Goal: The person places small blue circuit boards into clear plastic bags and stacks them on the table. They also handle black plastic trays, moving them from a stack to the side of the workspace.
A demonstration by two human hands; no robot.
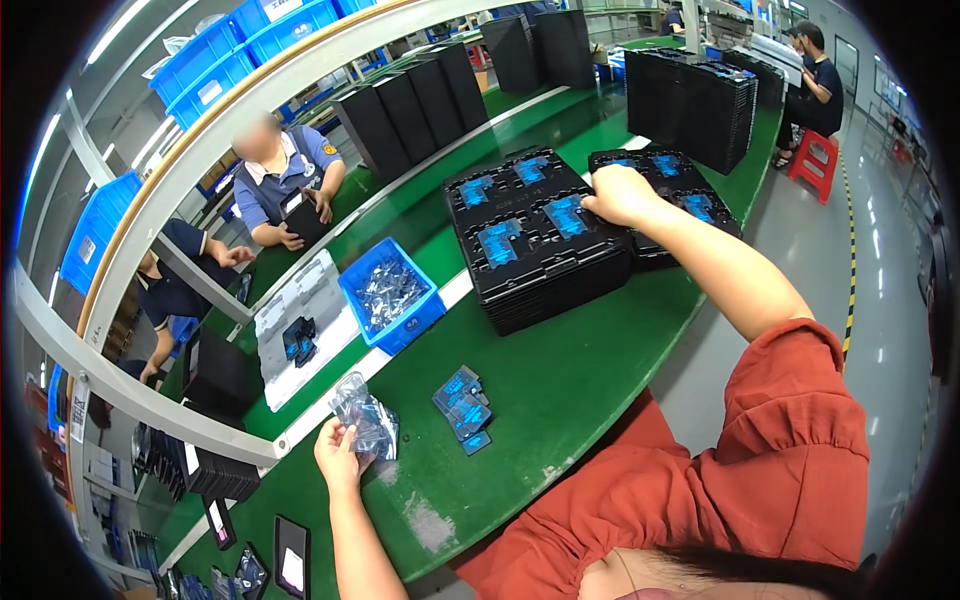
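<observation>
My left hand [338, 455] grips a clear plastic bag of small parts [366, 412] lying on the green table [560, 390]. A small pile of blue parts [463, 408] rests just right of the bag. My right hand [621, 194] reaches far forward and presses on the top of a stack of black trays [535, 240], between that stack and a second stack of black trays [668, 195] behind it. Blue parts [497, 243] sit in the pockets of the top trays. Whether the right hand's fingers pinch a part is hidden.
A blue bin [392, 297] of bagged parts stands left of the trays, beside a white tray [300, 330]. Tall black tray stacks [690, 100] rise at the far end. Two people sit across the table; another sits on a red stool [815, 160].
</observation>
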